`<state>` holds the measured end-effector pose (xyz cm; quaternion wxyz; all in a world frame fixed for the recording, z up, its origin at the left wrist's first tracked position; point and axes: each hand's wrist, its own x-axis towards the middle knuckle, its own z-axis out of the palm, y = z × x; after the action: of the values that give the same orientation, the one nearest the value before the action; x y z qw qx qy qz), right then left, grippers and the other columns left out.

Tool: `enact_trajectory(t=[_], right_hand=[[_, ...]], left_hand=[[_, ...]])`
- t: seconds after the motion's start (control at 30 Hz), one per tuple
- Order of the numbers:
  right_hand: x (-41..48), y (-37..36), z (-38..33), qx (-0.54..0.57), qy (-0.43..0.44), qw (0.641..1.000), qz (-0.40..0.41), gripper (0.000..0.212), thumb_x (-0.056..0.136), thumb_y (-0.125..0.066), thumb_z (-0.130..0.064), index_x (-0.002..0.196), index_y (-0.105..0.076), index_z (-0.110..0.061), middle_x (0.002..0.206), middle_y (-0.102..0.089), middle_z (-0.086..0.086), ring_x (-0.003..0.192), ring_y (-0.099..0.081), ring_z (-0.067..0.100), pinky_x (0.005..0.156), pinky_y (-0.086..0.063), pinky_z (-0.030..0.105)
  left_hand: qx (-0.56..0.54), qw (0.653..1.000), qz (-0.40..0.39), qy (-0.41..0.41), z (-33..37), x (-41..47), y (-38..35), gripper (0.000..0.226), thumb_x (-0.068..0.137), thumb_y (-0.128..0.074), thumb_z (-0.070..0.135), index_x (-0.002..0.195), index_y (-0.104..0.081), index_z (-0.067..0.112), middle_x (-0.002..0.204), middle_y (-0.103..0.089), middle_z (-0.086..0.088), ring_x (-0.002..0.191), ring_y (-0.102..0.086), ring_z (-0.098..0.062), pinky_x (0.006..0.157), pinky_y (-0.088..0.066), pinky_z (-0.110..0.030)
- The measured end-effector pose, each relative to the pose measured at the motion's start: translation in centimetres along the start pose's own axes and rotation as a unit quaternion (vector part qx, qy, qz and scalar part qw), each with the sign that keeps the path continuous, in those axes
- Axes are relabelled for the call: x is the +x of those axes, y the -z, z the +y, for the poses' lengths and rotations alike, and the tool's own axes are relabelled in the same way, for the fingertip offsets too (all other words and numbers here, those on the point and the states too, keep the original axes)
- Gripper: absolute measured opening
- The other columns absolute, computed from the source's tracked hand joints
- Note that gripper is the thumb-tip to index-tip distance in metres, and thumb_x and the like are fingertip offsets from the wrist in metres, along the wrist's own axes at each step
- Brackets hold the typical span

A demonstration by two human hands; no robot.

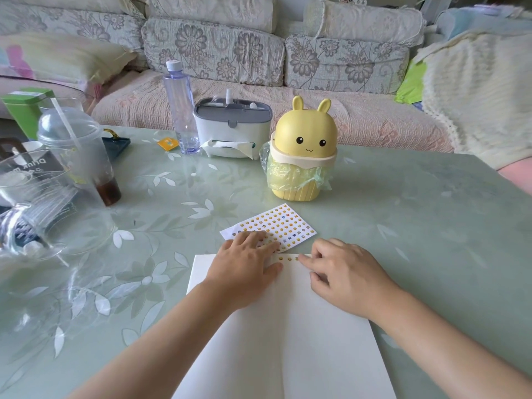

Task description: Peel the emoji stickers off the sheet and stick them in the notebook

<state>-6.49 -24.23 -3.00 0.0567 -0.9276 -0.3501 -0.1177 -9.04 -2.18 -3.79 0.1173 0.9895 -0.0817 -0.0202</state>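
Pressing right fingers point(305, 259) beside stickers point(289, 258) on notebook point(302, 341).

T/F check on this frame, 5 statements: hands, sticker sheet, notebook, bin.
1. The sticker sheet lies on the table beyond the notebook. True.
2. The left hand is lifted clear of everything. False: it rests flat, fingers over the sheet's near edge and palm on the notebook.
3. A few emoji stickers already sit along the top edge of the notebook page. True.
4. The right hand is reaching for the yellow bunny bin. False: its fingertip is at the page's top edge beside the stuck stickers.
5. The bin has no liner. False: a plastic bag hangs out under its lid.
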Motion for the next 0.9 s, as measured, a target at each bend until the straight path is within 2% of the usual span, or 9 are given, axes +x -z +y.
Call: enact_trajectory(t=[0.1,0.23,0.37,0.47,0.53,0.63,0.77,0.83,0.9], right_hand=[[-0.2,0.3,-0.1,-0.017,0.003,1.0,0.004,0.032,0.081,-0.047,-0.034,0.09,-0.077,-0.03,0.074,-0.05,-0.009,0.064,-0.053,0.017,0.05,-0.038,0.026],[-0.3,0.7,0.3,-0.022,0.004,1.0,0.004,0.033,0.08,-0.046,-0.037,0.088,-0.078,-0.035,0.081,-0.061,-0.012,0.064,-0.057,0.016,0.053,-0.034,0.024],[-0.2,0.8,0.9,-0.055,0.016,0.998,0.017,0.032,0.083,-0.046,-0.036,0.076,-0.078,-0.035,0.086,-0.067,-0.011,0.064,-0.06,0.015,0.053,-0.042,0.026],[0.0,0.7,0.6,-0.049,-0.004,0.998,0.031,0.033,0.085,-0.046,-0.035,0.072,-0.076,-0.03,0.083,-0.064,-0.009,0.064,-0.061,0.018,0.051,-0.042,0.027],[0.4,0.6,0.2,-0.034,-0.031,0.998,0.045,0.029,0.085,-0.046,-0.033,0.083,-0.074,-0.027,0.083,-0.061,-0.009,0.066,-0.061,0.019,0.05,-0.042,0.027],[1.4,0.5,-0.6,0.003,-0.054,0.997,0.055,0.029,0.084,-0.054,-0.028,0.107,-0.073,-0.027,0.095,-0.063,-0.008,0.08,-0.065,0.019,0.055,-0.048,0.032],[3.0,0.6,-2.4,0.062,-0.04,0.997,0.007,0.041,0.089,-0.061,-0.029,0.13,-0.063,-0.028,0.124,-0.06,-0.011,0.107,-0.062,0.017,0.076,-0.051,0.036],[3.6,0.3,-3.3,0.089,-0.016,0.996,-0.016,0.04,0.091,-0.06,-0.036,0.131,-0.061,-0.03,0.129,-0.059,-0.014,0.112,-0.059,0.015,0.084,-0.048,0.033],[4.2,-0.1,-3.8,0.079,0.012,0.996,-0.032,0.032,0.093,-0.057,-0.042,0.122,-0.065,-0.031,0.117,-0.064,-0.01,0.109,-0.06,0.016,0.081,-0.044,0.032]], left_hand=[[-0.001,1.0,-0.002,0.0,0.0,0.0,0.0,0.056,0.1,-0.034,0.062,0.152,-0.033,0.042,0.163,-0.023,0.01,0.149,-0.016,-0.015,0.119,-0.016,-0.034],[0.002,1.0,-0.001,-0.001,0.0,0.2,-0.1,0.058,0.099,-0.034,0.064,0.152,-0.032,0.042,0.163,-0.022,0.01,0.15,-0.015,-0.015,0.119,-0.015,-0.033],[-0.004,1.0,-0.003,-0.004,0.0,0.1,-0.1,0.057,0.1,-0.034,0.063,0.153,-0.032,0.041,0.164,-0.021,0.01,0.15,-0.014,-0.015,0.119,-0.014,-0.033],[-0.019,1.0,0.004,-0.011,-0.1,0.0,0.1,0.058,0.099,-0.037,0.063,0.153,-0.033,0.041,0.162,-0.026,0.01,0.149,-0.018,-0.016,0.118,-0.017,-0.033],[-0.048,0.999,0.021,-0.016,-0.2,0.0,0.2,0.057,0.101,-0.039,0.059,0.153,-0.032,0.039,0.158,-0.033,0.011,0.146,-0.023,-0.015,0.115,-0.021,-0.033],[-0.094,0.994,0.053,-0.017,-0.7,-0.1,0.5,0.055,0.102,-0.049,0.042,0.154,-0.034,0.031,0.154,-0.04,0.01,0.142,-0.029,-0.016,0.113,-0.028,-0.033],[-0.157,0.986,0.049,0.0,-2.0,-0.5,1.2,0.057,0.094,-0.065,0.03,0.148,-0.045,0.025,0.145,-0.047,0.008,0.135,-0.04,-0.014,0.105,-0.035,-0.024],[-0.177,0.983,0.037,-0.004,-2.6,-0.8,1.4,0.055,0.089,-0.071,0.03,0.14,-0.052,0.026,0.134,-0.055,0.01,0.126,-0.049,-0.011,0.098,-0.038,-0.02],[-0.2,0.979,0.036,-0.016,-3.0,-1.4,1.5,0.058,0.082,-0.078,0.03,0.134,-0.052,0.028,0.123,-0.054,0.018,0.114,-0.054,-0.008,0.095,-0.044,-0.023]])
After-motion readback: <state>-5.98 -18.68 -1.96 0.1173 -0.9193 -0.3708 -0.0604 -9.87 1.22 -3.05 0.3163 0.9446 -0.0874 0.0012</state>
